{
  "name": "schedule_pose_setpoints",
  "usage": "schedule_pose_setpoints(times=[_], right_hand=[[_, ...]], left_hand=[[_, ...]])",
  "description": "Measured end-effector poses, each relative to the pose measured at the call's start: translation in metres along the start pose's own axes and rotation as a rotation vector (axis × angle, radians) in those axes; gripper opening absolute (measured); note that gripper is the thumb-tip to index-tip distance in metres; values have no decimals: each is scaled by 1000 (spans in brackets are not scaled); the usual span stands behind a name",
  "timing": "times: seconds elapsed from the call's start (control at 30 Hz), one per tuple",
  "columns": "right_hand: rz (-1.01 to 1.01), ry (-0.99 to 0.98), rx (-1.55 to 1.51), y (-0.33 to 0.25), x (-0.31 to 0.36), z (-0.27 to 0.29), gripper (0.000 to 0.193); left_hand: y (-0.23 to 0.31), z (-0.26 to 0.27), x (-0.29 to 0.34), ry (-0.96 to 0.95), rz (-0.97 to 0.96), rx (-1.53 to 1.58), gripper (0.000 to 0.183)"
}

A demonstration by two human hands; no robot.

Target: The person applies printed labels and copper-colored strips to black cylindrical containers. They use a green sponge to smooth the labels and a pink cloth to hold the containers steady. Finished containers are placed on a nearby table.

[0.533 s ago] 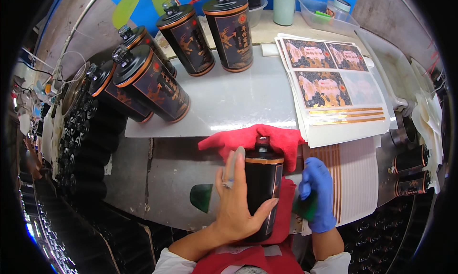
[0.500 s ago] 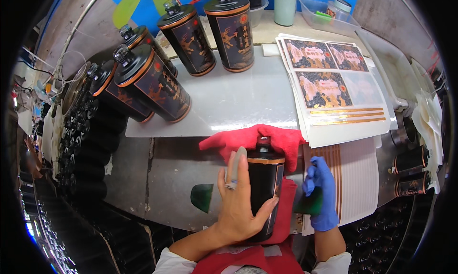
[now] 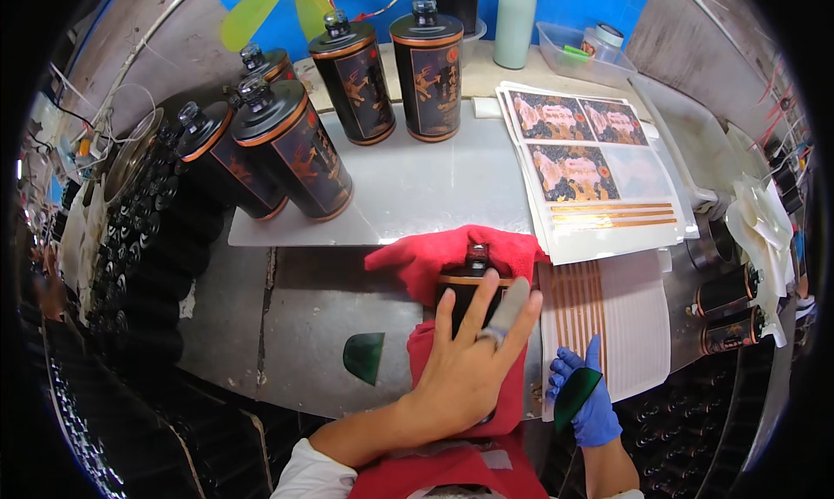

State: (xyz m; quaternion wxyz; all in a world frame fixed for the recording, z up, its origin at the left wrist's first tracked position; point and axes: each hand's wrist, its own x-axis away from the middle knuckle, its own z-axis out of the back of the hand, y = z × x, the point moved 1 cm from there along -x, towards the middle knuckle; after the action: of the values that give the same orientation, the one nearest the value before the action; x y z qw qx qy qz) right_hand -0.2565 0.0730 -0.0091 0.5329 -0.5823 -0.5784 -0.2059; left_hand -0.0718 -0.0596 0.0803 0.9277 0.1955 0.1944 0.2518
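Observation:
My left hand (image 3: 473, 364), bare with a ring and a pale finger cover, lies with fingers spread on a black bottle (image 3: 473, 279). This bottle has a copper band near its shoulder and lies on a red cloth (image 3: 421, 256), its neck pointing away from me. My left hand hides much of its body. At the right, my blue-gloved right hand (image 3: 593, 412) holds a dark green scraper (image 3: 575, 395), tilted up beside the striped sheet. A second green scraper (image 3: 364, 357) rests on the metal table left of the cloth.
Several decorated black bottles (image 3: 427, 78) stand at the back and left of the white board (image 3: 426, 182). Printed label sheets (image 3: 612, 238) and a sheet with copper strips (image 3: 630, 321) lie to the right. Behind are a plastic tub (image 3: 556, 56) and a yellow-green fan (image 3: 252, 17).
My left hand has shifted right and forward over the bottle, covering more of it. My right hand has moved back toward me, turning so the scraper shows. The view has shifted slightly.

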Motion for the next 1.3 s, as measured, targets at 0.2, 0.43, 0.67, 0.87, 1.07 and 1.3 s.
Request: schedule_pose_setpoints(times=[0.2,0.43,0.67,0.87,1.07,1.3], right_hand=[[-24,-293,146,-8,11,19,46],[952,-368,760,-40,59,-127,41],[1189,-250,1189,-23,53,-169,29],[864,-377,760,-27,17,-135,32],[818,-434,700,-34,7,-127,30],[1277,-403,1061,-20,44,-164,30]], left_hand=[[16,-3,66,-36,-181,25,51],[16,-22,70,62,-310,-299,39],[10,-23,75,103,-244,-184,40],[-12,-46,105,313,-32,240,70],[-27,-42,130,-52,318,594,97],[21,-33,89,193,-96,-212,63]])
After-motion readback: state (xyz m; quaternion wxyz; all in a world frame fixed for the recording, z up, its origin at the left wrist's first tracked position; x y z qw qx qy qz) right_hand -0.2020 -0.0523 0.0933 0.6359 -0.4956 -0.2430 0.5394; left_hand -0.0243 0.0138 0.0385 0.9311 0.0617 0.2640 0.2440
